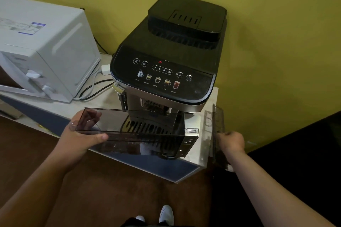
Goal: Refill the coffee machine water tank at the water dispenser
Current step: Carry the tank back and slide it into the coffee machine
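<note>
Yellow-green wall behind; pale surface with a blue front edge over brown floor. Left hand grasps the left end of a smoky transparent water tank, thumb along its near rim, fingers seen through the wall; tank is held level in front of the coffee machine, across its drip grille. Right hand is closed on a clear, upright plastic piece just beside the machine's right side; what that piece is, cannot tell. Red indicator lit on the control panel. White appliance stands left of the machine, cables between them.
</note>
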Demonstrator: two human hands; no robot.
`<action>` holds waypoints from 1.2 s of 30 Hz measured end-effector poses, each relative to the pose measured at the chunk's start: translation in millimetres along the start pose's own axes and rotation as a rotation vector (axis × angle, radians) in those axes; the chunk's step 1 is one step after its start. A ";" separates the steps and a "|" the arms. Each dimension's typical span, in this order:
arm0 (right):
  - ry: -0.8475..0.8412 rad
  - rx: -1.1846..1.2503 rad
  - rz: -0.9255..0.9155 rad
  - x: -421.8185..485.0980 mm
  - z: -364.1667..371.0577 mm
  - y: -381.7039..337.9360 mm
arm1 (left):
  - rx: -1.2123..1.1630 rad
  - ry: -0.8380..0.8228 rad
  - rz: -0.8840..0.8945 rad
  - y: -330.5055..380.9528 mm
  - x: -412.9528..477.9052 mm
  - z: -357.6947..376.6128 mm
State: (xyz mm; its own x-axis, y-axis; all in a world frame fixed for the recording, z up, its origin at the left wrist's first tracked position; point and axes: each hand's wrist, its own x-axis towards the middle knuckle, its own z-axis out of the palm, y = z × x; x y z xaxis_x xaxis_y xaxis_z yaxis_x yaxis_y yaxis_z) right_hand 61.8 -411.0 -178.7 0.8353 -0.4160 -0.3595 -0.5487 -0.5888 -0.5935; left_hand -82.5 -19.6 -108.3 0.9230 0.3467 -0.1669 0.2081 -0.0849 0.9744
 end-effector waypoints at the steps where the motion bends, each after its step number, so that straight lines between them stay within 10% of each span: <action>1: 0.026 -0.010 -0.021 -4.3 -7.0 2.7 | 0.011 -0.001 0.001 -2.4 0.8 -1.1; 18: 0.385 -0.086 -0.351 -132.3 -92.3 2.7 | 0.204 -0.001 0.085 -6.8 5.0 -2.5; 36: -0.157 -0.395 -1.101 -216.7 -35.3 -115.0 | 0.139 -0.050 0.098 -6.9 3.7 -5.1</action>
State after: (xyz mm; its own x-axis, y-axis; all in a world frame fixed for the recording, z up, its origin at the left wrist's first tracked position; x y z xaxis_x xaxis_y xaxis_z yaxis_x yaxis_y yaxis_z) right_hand -57.4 -277.6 -7.2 0.8452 0.5238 0.1061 0.5206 -0.7620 -0.3852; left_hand -82.2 -13.0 -114.9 0.9554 0.2836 -0.0825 0.1555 -0.2454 0.9569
